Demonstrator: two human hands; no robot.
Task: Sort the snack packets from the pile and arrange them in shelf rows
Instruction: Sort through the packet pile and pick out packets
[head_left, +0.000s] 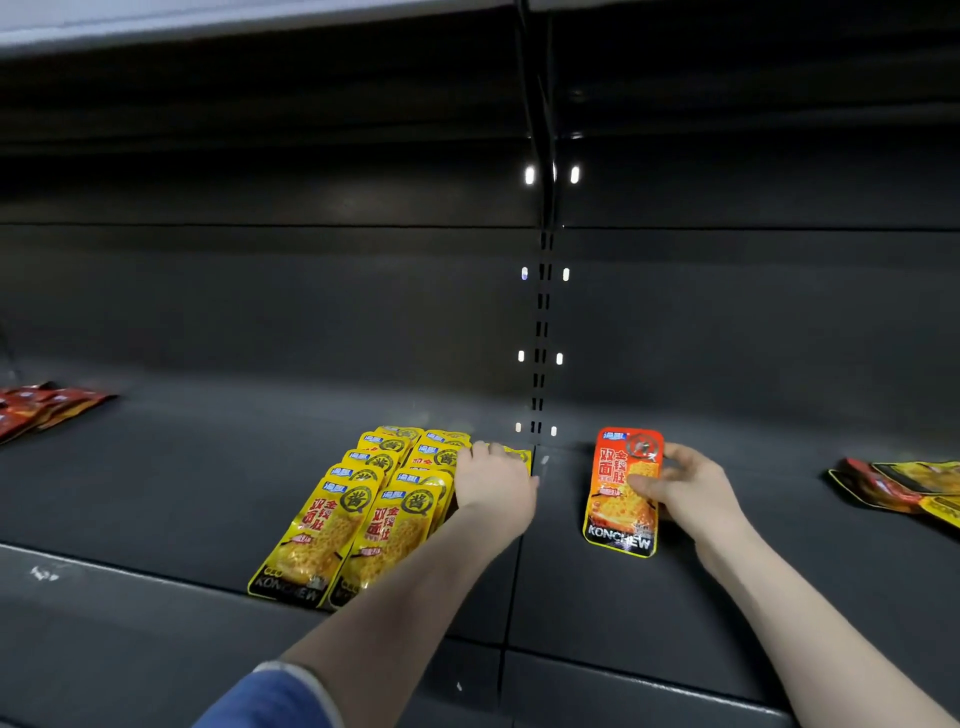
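Two rows of glossy yellow foil snack packets (363, 509) are steadied by the left hand (493, 483), fingers flat, while the orange-red foil packet (622, 493), pinched in the right hand (685, 488), should be laid square.

Glossy yellow foil snack packets (358, 519) carry red characters and black bottom bands; the orange-red foil packet (622, 493) likewise, on a dark grey metal shelf (182, 467).

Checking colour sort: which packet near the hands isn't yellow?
The orange packet held by the right hand; the rows under the left hand are yellow.
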